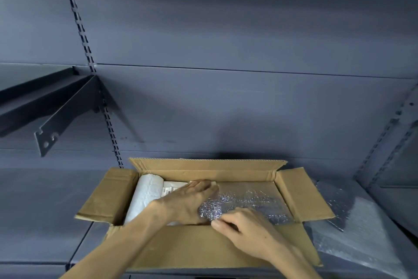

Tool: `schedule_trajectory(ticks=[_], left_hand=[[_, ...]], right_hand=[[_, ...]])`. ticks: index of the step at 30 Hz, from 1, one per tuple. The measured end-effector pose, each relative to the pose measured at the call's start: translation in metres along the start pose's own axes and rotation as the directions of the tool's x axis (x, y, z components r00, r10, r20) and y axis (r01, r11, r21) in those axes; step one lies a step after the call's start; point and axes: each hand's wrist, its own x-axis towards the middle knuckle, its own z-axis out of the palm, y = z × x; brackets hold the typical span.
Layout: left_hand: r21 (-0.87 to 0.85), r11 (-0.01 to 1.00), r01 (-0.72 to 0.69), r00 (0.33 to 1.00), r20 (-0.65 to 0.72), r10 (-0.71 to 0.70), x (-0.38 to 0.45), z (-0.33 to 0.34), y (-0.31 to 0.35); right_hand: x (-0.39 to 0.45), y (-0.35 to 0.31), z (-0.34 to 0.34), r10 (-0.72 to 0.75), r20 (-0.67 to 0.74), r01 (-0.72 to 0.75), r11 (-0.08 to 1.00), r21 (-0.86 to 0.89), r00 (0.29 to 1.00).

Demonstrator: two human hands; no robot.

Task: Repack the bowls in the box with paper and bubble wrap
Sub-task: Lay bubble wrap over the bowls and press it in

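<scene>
An open cardboard box (203,247) sits on the grey shelf with all flaps spread out. Inside on the left stands a bundle wrapped in white paper (147,197); no bare bowl shows. A sheet of bubble wrap (248,202) covers the right part of the box's inside. My left hand (185,202) lies flat in the box, palm down, over the near left end of the bubble wrap. My right hand (246,231) pinches the near edge of that sheet at the box's front wall.
More bubble wrap (352,229) lies on the shelf to the right of the box. A grey shelf bracket (58,118) juts out at upper left. Slotted uprights (108,125) and the grey back panel stand behind the box.
</scene>
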Motion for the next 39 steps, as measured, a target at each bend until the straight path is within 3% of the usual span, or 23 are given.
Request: schedule_trajectory(ticks=[4,11,15,17,19,22,25,27,28,30,32,33,39], left_hand=[[0.000,0.999,-0.033,0.999,0.011,0.033,-0.001,0.003,-0.005],[-0.166,0.981,-0.105,0.994,-0.049,0.098,-0.009,-0.006,-0.007],[-0.008,0.999,-0.045,0.991,0.125,0.045,-0.006,-0.003,-0.009],[0.080,0.995,-0.057,0.990,0.131,0.047,-0.001,0.001,-0.009],[0.100,0.992,-0.074,0.991,0.120,0.062,0.003,0.006,-0.011],[-0.063,0.997,-0.044,0.990,0.129,0.052,0.005,0.007,-0.015],[-0.260,0.966,-0.017,0.999,0.022,0.023,0.012,0.000,-0.015],[-0.244,0.970,-0.016,0.998,-0.065,0.000,0.017,-0.003,-0.011],[-0.208,0.978,-0.032,0.992,-0.122,0.007,0.019,-0.004,-0.008],[-0.166,0.983,-0.077,0.972,-0.231,0.037,0.021,-0.007,0.002],[-0.141,0.985,-0.096,0.951,-0.306,0.049,0.021,-0.011,0.011],[-0.129,0.986,-0.102,0.942,-0.331,0.054,0.020,-0.013,0.015],[-0.182,0.977,-0.108,0.896,-0.444,0.016,0.005,-0.024,0.019]], right_hand=[[-0.002,-0.001,-0.002,0.025,0.037,-0.025,1.000,0.002,0.999],[-0.005,-0.004,-0.008,0.026,0.066,-0.029,0.999,0.041,0.997],[-0.011,-0.002,-0.016,0.025,0.007,-0.026,0.994,0.108,1.000],[-0.022,0.007,-0.031,0.022,-0.143,0.001,0.987,0.158,0.989],[-0.039,0.025,-0.054,0.046,-0.351,0.013,0.986,0.164,0.935],[-0.068,0.067,-0.089,0.209,-0.590,-0.094,0.971,0.220,0.780],[-0.094,0.120,-0.105,0.436,-0.688,-0.252,0.899,0.357,0.580],[-0.108,0.158,-0.099,0.528,-0.676,-0.405,0.844,0.351,0.515],[-0.112,0.175,-0.092,0.574,-0.631,-0.500,0.805,0.319,0.522],[-0.116,0.202,-0.070,0.628,-0.472,-0.667,0.737,0.107,0.618],[-0.115,0.217,-0.048,0.642,-0.305,-0.700,0.700,-0.144,0.704],[-0.115,0.223,-0.039,0.646,-0.263,-0.694,0.695,-0.187,0.717],[-0.110,0.239,-0.017,0.645,-0.307,-0.713,0.658,-0.242,0.700]])
